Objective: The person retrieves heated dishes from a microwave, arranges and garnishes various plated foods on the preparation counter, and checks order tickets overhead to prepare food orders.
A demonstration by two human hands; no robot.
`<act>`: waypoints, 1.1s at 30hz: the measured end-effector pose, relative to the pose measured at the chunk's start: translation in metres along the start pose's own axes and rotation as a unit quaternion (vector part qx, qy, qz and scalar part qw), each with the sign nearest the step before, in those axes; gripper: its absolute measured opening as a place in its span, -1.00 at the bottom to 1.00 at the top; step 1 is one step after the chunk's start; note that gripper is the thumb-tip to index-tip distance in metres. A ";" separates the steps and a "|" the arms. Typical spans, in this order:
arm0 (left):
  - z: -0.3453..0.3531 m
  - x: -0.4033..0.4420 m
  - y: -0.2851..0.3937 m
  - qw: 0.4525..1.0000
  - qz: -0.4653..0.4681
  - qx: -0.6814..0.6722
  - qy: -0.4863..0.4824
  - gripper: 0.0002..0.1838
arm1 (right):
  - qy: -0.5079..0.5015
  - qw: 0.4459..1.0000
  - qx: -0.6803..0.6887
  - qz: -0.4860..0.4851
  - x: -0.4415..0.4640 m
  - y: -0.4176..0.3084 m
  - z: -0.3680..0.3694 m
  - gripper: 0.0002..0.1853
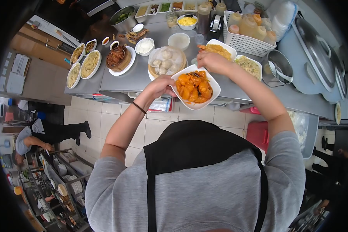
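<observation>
A white square bowl of glossy orange-sauced food is tilted in the air in front of the counter's edge. My left hand grips its left rim, thumb on top and fingers underneath. Over the bowl's far corner, my right hand has its fingers curled together; whether they pinch the rim or something small is hidden. Just beyond that hand sits a white dish of golden food. A bamboo steamer with several pale round buns stands behind my left hand.
Right of my right hand are a noodle dish, a metal pot and a basket of bottles. Leftward stand a rice bowl, a brown meat dish and oval plates. A person is at the far left.
</observation>
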State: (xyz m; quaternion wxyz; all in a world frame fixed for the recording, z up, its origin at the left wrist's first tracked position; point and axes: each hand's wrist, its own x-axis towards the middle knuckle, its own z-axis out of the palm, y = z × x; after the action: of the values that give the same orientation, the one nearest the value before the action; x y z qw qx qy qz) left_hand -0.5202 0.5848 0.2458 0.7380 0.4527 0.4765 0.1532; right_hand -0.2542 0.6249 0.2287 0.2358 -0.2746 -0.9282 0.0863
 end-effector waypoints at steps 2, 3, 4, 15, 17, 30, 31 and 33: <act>-0.002 -0.008 0.001 1.000 0.010 -0.004 0.010 -0.70 | -0.136 0.975 -0.003 0.175 -0.006 0.011 -0.007 -0.82; -0.005 -0.012 0.002 1.000 0.021 -0.009 0.021 -0.68 | -0.136 0.975 -0.003 0.173 -0.009 0.012 -0.013 -0.82; -0.009 -0.014 0.002 0.999 0.022 -0.010 0.023 -0.68 | -0.072 0.965 0.120 0.223 -0.013 0.010 -0.022 -0.84; 0.004 -0.011 -0.004 0.996 0.053 -0.052 0.052 -0.69 | 0.101 0.929 0.199 0.295 -0.002 -0.010 0.009 -0.86; 0.008 -0.012 -0.005 0.995 0.054 -0.064 0.057 -0.69 | 0.089 0.935 0.153 0.306 -0.009 -0.017 0.009 -0.85; 0.008 -0.003 -0.007 0.995 0.066 0.001 0.079 -0.74 | 0.062 0.987 0.053 0.137 -0.042 -0.032 0.005 -0.75; 0.009 -0.001 -0.007 0.995 0.066 0.002 0.079 -0.74 | 0.046 0.993 0.005 0.111 -0.044 -0.031 0.007 -0.72; 0.009 0.001 -0.007 0.994 0.071 0.004 0.078 -0.72 | 0.011 0.994 -0.025 0.110 -0.047 -0.032 0.006 -0.70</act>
State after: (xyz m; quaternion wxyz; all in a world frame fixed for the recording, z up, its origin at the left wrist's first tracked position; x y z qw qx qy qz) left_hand -0.5134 0.5768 0.2413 0.6834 0.4754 0.5000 0.2384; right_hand -0.2369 0.5721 0.2144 0.2283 -0.3817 -0.8916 0.0849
